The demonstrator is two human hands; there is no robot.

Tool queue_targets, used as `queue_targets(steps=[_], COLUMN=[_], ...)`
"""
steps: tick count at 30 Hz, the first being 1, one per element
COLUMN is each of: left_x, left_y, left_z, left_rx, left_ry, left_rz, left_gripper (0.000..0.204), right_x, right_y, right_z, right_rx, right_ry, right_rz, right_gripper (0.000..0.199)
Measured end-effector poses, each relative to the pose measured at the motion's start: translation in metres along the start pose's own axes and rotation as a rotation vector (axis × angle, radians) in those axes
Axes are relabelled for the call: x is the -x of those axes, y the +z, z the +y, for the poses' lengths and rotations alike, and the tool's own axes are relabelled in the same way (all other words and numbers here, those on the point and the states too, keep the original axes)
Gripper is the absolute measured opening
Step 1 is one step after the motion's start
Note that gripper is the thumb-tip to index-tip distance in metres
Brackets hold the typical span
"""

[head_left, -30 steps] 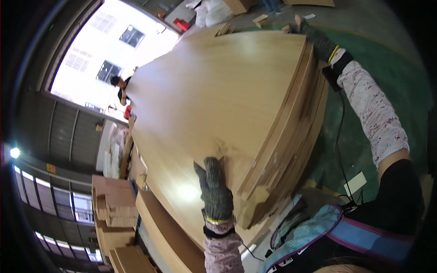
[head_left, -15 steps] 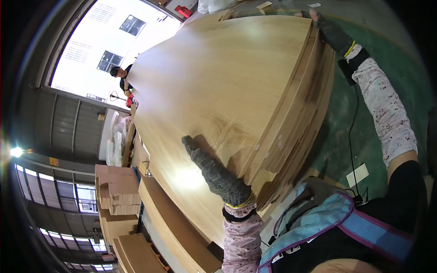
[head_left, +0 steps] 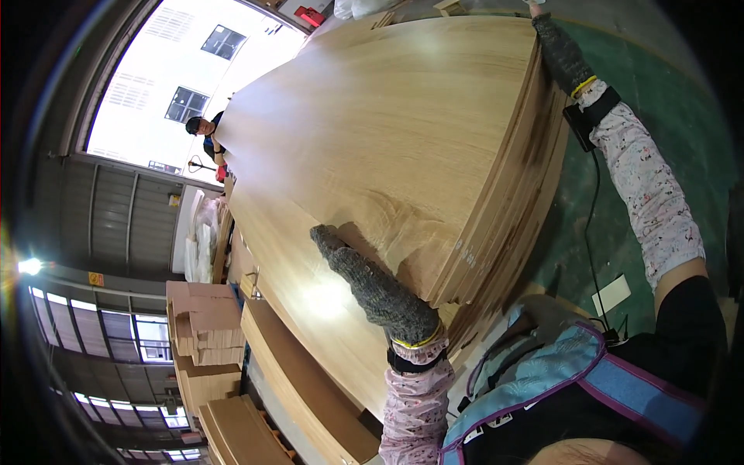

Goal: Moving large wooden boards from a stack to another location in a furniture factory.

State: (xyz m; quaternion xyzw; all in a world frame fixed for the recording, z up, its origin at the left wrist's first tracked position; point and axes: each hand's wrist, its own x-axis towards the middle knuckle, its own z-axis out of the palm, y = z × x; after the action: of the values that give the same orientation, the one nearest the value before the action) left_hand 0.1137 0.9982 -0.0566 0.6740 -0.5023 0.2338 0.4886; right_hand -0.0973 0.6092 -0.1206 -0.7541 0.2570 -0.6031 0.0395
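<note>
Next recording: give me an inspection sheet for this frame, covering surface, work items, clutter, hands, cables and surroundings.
Surface: green floor under and beside a tall stack of wood sheets.
Work items: top sheet, large, light wood grain, lying on the stack.
Clutter: flat white piece on the floor near the stack.
Hands: left hand, grey knit glove, at the top sheet's near edge; right hand, gloved, at the far corner of the stack. Whether either one grips cannot be told.
Cables: black cable hangs from a black device strapped on the right wrist.
Surroundings: another person at the far end by a large bright opening; more sheet stacks at left.
</note>
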Motion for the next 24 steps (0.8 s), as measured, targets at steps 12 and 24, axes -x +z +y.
queue_targets(steps=[12, 24], left_x=[0.008, 0.009], left_y=[-0.018, -0.023], left_z=[0.019, 0.022], left_rx=[0.076, -0.029], left_ry=[0.073, 0.026], left_rz=[-0.256, -0.373], left_gripper=[0.069, 0.095], right_x=[-0.012, -0.006], right_y=[-0.008, 0.002], right_z=[-0.046, -0.043], right_rx=[-0.361, -0.483], right_ry=[0.815, 0.606], right_rz=[-0.077, 0.074], right_gripper=[0.045, 0.058])
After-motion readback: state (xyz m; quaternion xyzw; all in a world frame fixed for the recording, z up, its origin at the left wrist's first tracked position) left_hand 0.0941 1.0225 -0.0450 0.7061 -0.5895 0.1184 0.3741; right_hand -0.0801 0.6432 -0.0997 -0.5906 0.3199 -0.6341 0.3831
